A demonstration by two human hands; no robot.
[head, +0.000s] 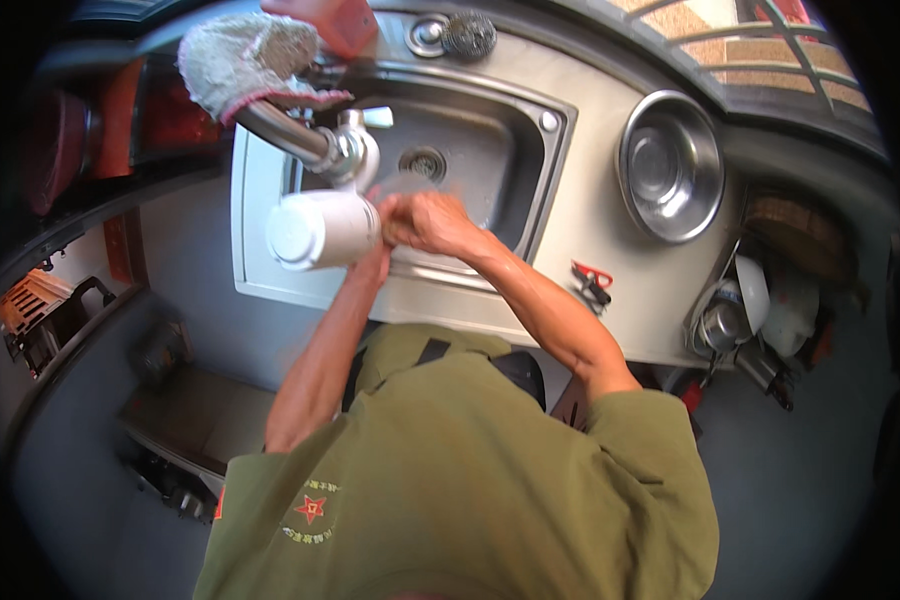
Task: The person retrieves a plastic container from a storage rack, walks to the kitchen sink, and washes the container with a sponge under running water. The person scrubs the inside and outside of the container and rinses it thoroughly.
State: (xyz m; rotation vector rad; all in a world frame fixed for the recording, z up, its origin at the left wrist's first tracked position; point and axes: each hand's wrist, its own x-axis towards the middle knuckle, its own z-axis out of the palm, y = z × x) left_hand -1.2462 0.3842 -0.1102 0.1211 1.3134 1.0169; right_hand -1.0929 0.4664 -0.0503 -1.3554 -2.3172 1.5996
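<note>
My right hand (431,223) is over the front left part of a stainless steel sink (484,161), its fingers curled near a small brownish thing that is too blurred to name. Just left of it, my left hand (377,251) is mostly hidden behind a white cylindrical faucet attachment (330,229). The two hands are close together, and whether either grips anything cannot be told. Above them stands the metal faucet pipe (289,135) with a white lever (377,117). A pale blur lies between the hands and the drain (422,163).
A whitish cloth mitt (247,56) hangs over the pipe. Behind the sink are a steel wool scrubber (470,35) and a red plastic container (330,26). A steel basin (671,166) and red-and-black snips or a clip (591,285) lie on the counter at right.
</note>
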